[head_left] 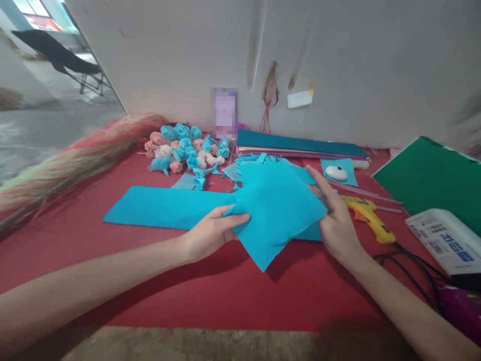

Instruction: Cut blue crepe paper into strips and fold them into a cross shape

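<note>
A square of turquoise crepe paper is held up in front of me, one corner pointing down. My left hand pinches its left corner, thumb on top and the other fingers underneath. At the opposite corner is my right hand, closed on the paper's edge, its fingers partly hidden behind the sheet. Below and behind lies a long folded strip of turquoise paper. Past the square, turquoise paper scraps are heaped on the red table.
Turquoise, pink and white paper roses cluster at the back left, beside a fibre bundle. Stacked paper sheets lie along the wall. To the right are a white mouse-shaped object, a yellow glue gun, its cable and a white power strip.
</note>
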`<state>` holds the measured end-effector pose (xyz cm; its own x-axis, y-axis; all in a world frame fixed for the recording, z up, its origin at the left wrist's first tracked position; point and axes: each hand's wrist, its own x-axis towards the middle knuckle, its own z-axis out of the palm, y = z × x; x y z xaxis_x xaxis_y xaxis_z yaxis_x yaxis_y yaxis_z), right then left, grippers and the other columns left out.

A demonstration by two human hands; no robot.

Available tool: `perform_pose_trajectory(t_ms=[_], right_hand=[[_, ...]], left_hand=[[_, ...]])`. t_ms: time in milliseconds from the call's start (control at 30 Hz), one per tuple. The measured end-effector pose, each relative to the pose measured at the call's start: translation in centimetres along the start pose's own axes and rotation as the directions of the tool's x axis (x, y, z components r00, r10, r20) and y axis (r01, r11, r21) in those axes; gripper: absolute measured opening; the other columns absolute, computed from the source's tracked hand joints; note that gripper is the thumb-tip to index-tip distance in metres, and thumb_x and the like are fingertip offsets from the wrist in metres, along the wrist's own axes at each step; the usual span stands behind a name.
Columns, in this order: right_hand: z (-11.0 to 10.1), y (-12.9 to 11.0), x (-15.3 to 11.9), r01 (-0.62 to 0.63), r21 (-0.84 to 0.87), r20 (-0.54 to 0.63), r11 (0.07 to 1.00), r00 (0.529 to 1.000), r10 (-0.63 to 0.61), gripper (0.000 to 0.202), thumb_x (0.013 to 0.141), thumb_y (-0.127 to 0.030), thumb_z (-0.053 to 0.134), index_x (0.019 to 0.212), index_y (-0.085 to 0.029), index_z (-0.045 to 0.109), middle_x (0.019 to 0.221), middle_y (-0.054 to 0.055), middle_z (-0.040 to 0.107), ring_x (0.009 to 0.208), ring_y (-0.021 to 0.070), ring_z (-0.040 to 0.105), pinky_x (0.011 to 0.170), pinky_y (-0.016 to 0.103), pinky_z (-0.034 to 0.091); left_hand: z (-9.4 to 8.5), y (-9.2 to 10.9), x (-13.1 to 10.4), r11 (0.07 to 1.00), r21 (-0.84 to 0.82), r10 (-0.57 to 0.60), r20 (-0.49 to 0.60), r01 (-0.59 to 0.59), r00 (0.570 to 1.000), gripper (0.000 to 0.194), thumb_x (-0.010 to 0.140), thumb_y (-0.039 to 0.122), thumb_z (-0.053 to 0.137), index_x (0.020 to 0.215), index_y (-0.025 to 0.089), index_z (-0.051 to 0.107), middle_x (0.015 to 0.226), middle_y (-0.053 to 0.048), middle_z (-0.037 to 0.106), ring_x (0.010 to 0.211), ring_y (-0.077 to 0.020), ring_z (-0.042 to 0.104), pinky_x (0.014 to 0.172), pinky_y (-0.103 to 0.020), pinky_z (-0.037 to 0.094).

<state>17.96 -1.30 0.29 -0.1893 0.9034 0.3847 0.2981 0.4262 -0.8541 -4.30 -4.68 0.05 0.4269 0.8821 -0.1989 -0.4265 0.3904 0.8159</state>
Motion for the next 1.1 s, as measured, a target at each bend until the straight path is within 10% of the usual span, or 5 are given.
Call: perform_pose_trajectory(t_ms=[333,567,800,1100], right_hand=[[0.2,0.0,-0.4,0.424,-0.448,0.151,0.787,0.903,-0.401,0.059,0.085,-0.020,0.049,0.140,-0.033,0.033,0.147,0.002,0.033,0.133,0.0281,0.032,0.104,0.052,0.033],[0.6,0.4,-1.3,0.135,-0.230,0.050,0.964,0.991,-0.127,0.048,0.089,-0.018,0.035,0.134,-0.031,0.043,0.139,-0.001,0.045,0.129,0.0227,0.040,0.101,0.044,0.042],[2.2,0.7,-2.2,0.626,-0.597,0.414,0.502,0.776,-0.476,0.060,0.083,-0.005,0.035,0.141,-0.022,0.033,0.144,0.009,0.036,0.136,0.0249,0.024,0.107,0.051,0.028],[2.5,1.2,-2.3,0.612,-0.671,0.419,0.419,0.779,-0.466,0.058,0.082,0.002,0.029,0.136,-0.016,0.042,0.141,0.013,0.039,0.136,0.0252,0.025,0.105,0.051,0.033]], left_hand=[[-0.6,-0.1,0.5,0.989,-0.092,-0.113,-0.004,0.112,0.994,0.009,0.065,0.006,0.057,0.063,0.013,0.064,0.063,-0.002,0.068,0.058,-0.0148,0.062,0.062,-0.027,0.050],[-0.4,-0.7,0.4,0.959,-0.242,-0.171,-0.076,0.148,0.982,0.017,0.073,0.008,0.050,0.074,0.014,0.066,0.076,-0.003,0.071,0.067,-0.0170,0.065,0.070,-0.030,0.051],[-0.5,-0.9,0.4,0.949,-0.294,-0.149,-0.107,0.111,0.983,0.028,0.079,0.018,0.044,0.095,0.013,0.066,0.088,-0.007,0.072,0.091,-0.0239,0.066,0.084,-0.036,0.048],[0.1,-0.6,0.3,0.961,-0.258,-0.115,-0.058,0.096,0.992,0.041,0.085,0.039,0.048,0.115,0.014,0.061,0.107,-0.010,0.069,0.106,-0.0285,0.060,0.090,-0.040,0.047]])
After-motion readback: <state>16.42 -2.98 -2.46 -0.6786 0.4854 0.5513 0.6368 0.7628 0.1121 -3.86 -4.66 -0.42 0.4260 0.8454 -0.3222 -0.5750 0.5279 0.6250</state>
